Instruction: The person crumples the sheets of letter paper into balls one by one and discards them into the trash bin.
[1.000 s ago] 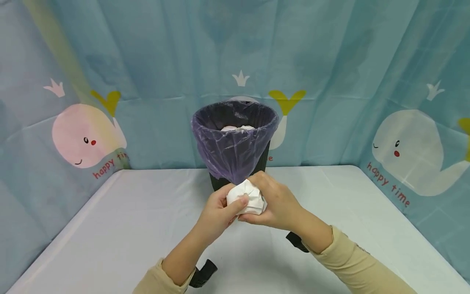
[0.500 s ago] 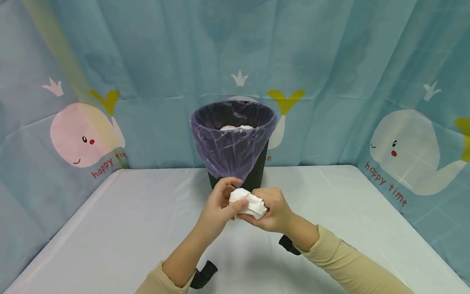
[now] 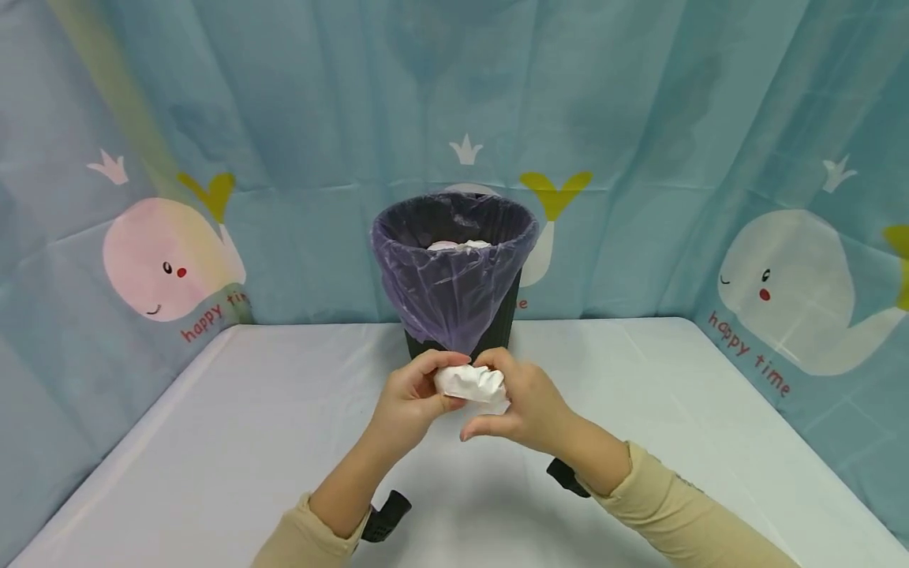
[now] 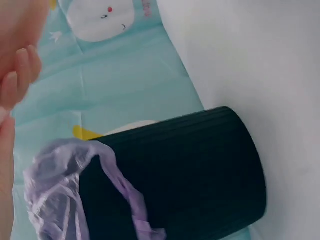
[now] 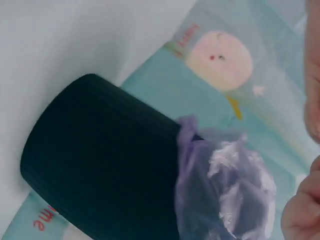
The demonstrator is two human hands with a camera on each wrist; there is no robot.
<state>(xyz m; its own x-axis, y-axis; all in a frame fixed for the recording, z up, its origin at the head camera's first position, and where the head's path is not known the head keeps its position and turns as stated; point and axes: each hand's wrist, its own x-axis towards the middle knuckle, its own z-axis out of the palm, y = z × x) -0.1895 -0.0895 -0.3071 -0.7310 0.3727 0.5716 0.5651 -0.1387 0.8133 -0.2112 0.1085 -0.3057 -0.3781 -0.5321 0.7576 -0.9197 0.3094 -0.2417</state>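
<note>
A crumpled ball of white paper [image 3: 469, 383] is between my two hands, above the table in front of the bin. My left hand [image 3: 403, 404] pinches its left end between thumb and fingers. My right hand [image 3: 536, 410] has its fingers bent around the right end, while its thumb stands apart below the paper. In the left wrist view, part of a hand [image 4: 20, 75] shows at the left edge. Fingers of a hand [image 5: 305, 207] appear at the right edge of the right wrist view. The paper is hardly visible in either wrist view.
Behind the hands stands a black bin [image 3: 500, 319] with a purple bag [image 3: 454, 288] folded over its rim. Crumpled white pieces [image 3: 458, 245] lie inside it. A white-covered table [image 3: 248, 442] lies below, with a blue whale-print curtain [image 3: 312, 118] around its back and sides.
My hands have turned and squeezed the paper, which now looks flatter. The right thumb has come away from it, and the right fingers have opened from a tighter curl. The bin has stayed put.
</note>
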